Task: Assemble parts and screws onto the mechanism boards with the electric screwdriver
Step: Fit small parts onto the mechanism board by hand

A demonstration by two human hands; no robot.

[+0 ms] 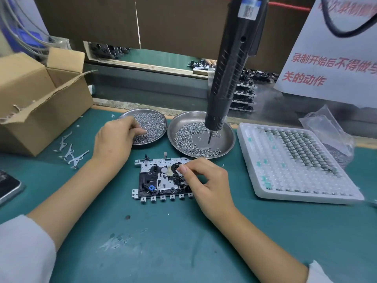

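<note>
A metal mechanism board (161,178) with black parts and a blue piece lies flat on the green mat. My right hand (206,180) rests over its right end and pinches a small pale part between thumb and forefinger. My left hand (116,137) reaches into the left steel dish (159,117) of screws, fingertips curled among them; whether it holds a screw is hidden. The black electric screwdriver (230,66) hangs free above the right steel dish (226,148), its bit pointing at the screws there. Neither hand touches it.
An open cardboard box (38,94) stands at the left, with several thin metal levers (71,154) beside it. A white tray (291,188) of small parts sits at the right, a plastic bag (326,123) behind it. A phone (8,186) lies at the left edge.
</note>
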